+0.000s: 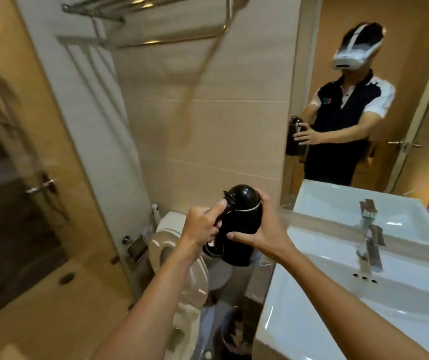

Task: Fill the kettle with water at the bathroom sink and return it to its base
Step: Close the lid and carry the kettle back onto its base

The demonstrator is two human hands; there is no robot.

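Observation:
A black kettle (239, 224) with a domed, shut lid is held upright in the air in front of me, left of the sink. My left hand (203, 226) grips its handle, thumb resting near the lid catch. My right hand (264, 229) wraps the kettle's body from the right side. The white bathroom sink (312, 302) lies to the lower right, with a chrome tap (370, 245) at its back edge. The kettle's base is not in view.
A toilet (179, 258) with its seat up stands below the kettle. A glass shower door (13, 203) with a handle is on the left. A metal towel rack (143, 11) hangs overhead. The mirror (364, 87) above the sink reflects me and the open door.

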